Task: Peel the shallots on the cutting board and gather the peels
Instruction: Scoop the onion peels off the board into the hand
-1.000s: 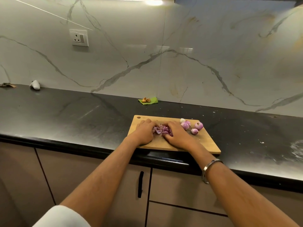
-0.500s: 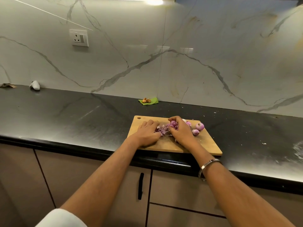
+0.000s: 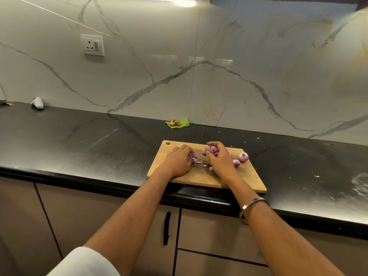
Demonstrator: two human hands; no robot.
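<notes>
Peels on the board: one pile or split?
Split: right hand grips one clump of peels, left hand touches another; bare cutting board between.

At frame centre we note a cutting board on the black worktop. The right hand grips purple peels; the left hand rests on others. Two peeled shallots lie right.

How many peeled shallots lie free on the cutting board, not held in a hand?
2 clearly visible: one round shallot near the board's far right edge, and a smaller shallot beside the right hand. More may be hidden behind that hand.
</notes>
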